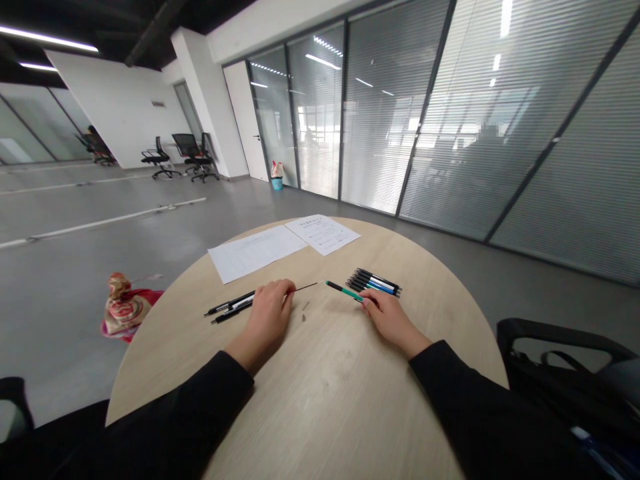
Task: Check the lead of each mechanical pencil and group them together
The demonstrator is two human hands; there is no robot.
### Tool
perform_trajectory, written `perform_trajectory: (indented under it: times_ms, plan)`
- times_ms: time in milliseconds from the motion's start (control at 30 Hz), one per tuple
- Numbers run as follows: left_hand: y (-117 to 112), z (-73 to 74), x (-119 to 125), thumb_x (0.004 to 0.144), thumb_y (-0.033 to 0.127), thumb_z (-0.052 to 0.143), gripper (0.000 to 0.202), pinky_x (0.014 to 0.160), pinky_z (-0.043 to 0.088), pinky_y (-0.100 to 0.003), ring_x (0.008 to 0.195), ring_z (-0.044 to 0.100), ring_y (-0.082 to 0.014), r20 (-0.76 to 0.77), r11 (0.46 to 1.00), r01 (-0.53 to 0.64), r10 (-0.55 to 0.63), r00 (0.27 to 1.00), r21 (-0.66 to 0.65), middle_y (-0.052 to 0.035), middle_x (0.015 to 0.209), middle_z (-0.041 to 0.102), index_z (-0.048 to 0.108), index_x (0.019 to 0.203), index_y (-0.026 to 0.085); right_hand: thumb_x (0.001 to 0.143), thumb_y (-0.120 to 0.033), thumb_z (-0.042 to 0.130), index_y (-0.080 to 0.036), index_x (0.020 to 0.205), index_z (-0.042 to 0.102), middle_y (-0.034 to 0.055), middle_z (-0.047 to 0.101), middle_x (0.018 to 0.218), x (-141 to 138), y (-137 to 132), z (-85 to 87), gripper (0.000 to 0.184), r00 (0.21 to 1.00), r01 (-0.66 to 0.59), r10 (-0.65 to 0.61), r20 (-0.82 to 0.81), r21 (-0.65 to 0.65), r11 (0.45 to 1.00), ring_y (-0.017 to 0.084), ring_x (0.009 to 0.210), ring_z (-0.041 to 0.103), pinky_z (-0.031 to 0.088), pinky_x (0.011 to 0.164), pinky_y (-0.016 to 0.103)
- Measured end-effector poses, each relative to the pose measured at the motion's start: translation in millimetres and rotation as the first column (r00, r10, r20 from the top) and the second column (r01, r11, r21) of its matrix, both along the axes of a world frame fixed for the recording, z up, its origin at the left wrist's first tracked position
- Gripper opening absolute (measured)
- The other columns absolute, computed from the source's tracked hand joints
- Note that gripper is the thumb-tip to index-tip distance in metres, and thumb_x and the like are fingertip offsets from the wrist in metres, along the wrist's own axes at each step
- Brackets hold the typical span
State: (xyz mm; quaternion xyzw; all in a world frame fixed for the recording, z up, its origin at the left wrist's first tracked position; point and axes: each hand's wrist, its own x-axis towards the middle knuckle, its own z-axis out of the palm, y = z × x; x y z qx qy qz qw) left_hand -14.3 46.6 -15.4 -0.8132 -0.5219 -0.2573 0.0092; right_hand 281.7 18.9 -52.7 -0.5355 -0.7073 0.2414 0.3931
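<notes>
Seen from the person's place, with twelve o'clock straight ahead, a cloth bag with a red and cream pattern (125, 307) sits on the grey floor at about nine o'clock, beyond the table edge. Farther off, at about eleven o'clock, stand black office chairs (193, 157).

On the round light wood table (330, 413), two black pens (231, 306) lie side by side at about ten o'clock, just beside the left hand (267, 320). This hand comes from a black sleeve (200, 393). Its fingers are curled and closed, and they seem to have hold of one end of a thin black pen refill (305, 288), which points to the right.

Two sheets of printed paper (255, 253) (323, 233) lie at about twelve o'clock. Just below the refill are some very small parts (304, 312), too small to tell exactly.

The right hand (395, 320) is also nearly closed. Its fingertips (367, 301) pinch the end of a green and black pen barrel (345, 291), and the open end of this barrel is near the refill tip, but they do not touch. A bundle of blue and black pens (373, 282) lies just above these fingers, at about one o'clock. Behind the table, at one to three o'clock, is a glass wall with blinds (500, 133).
</notes>
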Motion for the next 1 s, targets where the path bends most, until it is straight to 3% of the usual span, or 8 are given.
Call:
perform_trajectory:
  times_ms: [367, 1000]
  plan:
    - [-0.4, 0.9, 1.7, 0.096, 0.021, 0.045, 0.014, 0.082, 0.042, -0.041, 0.085, 0.061, -0.0237, -0.003, 1.0, 0.029, -0.029, 1.0, -0.009, -0.007, 0.09, 0.069, 0.059, 0.096, 0.019, 0.094, -0.022, 0.049, -0.016, 0.105, 0.072, 0.0042, 0.069, 0.077, 2.0, 0.8, -1.1, 0.026, 1.0, 0.015, -0.015, 0.014, 0.004, 1.0, 0.021, 0.079, 0.064, 0.048, 0.079, 0.033]
    - [0.9, -1.1, 2.7, 0.097, 0.018, 0.044, 0.015, 0.078, 0.041, -0.037, 0.085, 0.06, -0.0235, -0.012, 0.997, 0.07, -0.07, 0.997, -0.007, -0.0065, 0.09, 0.068, 0.06, 0.095, 0.019, 0.095, -0.022, 0.049, -0.017, 0.1, 0.07, 0.0072, 0.072, 0.092, 2.1, -0.5, 0.7, 0.022, 0.999, -0.006, 0.004, 0.044, 0.035, 0.999, 0.021, 0.086, 0.065, 0.047, 0.084, 0.034]
